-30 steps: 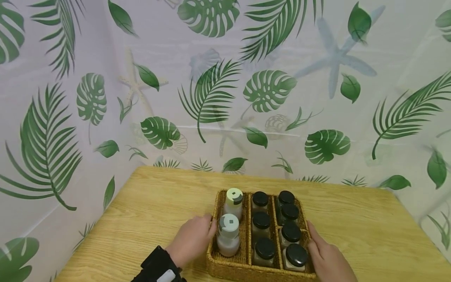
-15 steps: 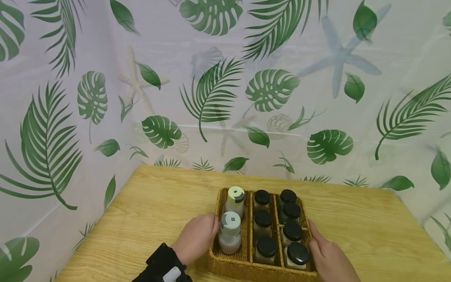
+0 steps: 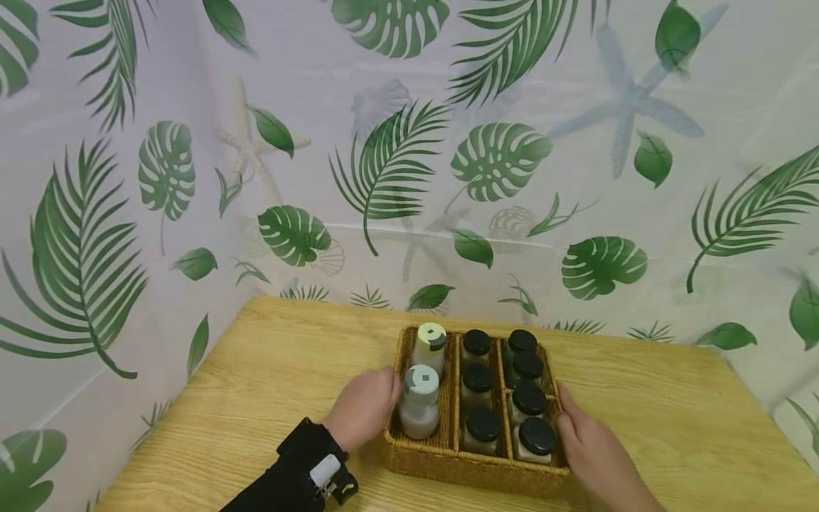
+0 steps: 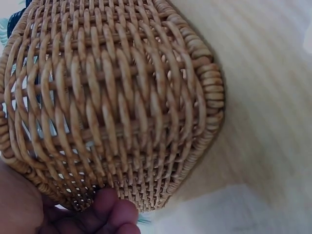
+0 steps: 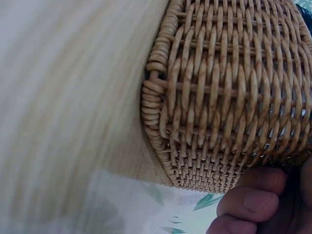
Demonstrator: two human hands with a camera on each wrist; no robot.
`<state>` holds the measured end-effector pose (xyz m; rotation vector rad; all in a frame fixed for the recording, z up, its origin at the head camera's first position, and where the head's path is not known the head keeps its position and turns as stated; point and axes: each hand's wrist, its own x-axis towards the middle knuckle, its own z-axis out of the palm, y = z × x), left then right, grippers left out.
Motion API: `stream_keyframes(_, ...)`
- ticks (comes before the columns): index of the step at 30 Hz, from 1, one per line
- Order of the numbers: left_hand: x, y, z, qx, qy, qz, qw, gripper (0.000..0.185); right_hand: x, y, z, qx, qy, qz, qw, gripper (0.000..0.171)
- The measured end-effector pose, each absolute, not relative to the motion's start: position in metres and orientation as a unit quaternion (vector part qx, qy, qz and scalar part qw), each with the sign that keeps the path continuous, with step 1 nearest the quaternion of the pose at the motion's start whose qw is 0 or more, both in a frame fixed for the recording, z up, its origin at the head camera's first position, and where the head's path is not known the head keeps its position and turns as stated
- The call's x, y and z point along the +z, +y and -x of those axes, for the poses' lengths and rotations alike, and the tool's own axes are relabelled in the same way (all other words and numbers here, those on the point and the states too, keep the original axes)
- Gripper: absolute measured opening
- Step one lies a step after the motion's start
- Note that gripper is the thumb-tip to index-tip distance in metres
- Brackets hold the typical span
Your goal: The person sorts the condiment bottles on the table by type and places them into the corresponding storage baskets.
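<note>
A woven wicker basket with dividers is held between both hands, right at the wooden table top. My left hand grips its left side, and in the left wrist view curled fingers press on the wicker. On the opposite side my right hand holds the wall, with bent fingers against the weave. Two white-capped bottles of pale contents, a near bottle and a far bottle, stand in the left compartment. Several black-lidded glass jars fill the middle and right compartments.
The light wooden table extends around the basket. A white leaf-printed sheet hangs behind and along the left side. A black band with a small device is on the left wrist.
Both hands have moved the basket a little away from the person, toward the table's back edge. The bottles and jars moved along with it, and the head view shifted slightly.
</note>
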<state>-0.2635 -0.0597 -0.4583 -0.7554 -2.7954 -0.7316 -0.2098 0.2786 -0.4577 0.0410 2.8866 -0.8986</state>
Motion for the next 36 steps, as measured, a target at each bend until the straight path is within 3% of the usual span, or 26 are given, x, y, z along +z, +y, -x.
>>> stream_keyframes(10,-0.455,-0.058,0.29,-0.204,-0.937,0.264,0.099,0.027,-0.455,0.28,0.236,-0.301,0.953,0.005,0.033,0.058)
stream_keyframes(36,-0.453,-0.049,0.329,-0.246,-0.946,0.195,0.08,0.034,-0.457,0.285,0.274,-0.303,0.953,0.012,0.016,0.059)
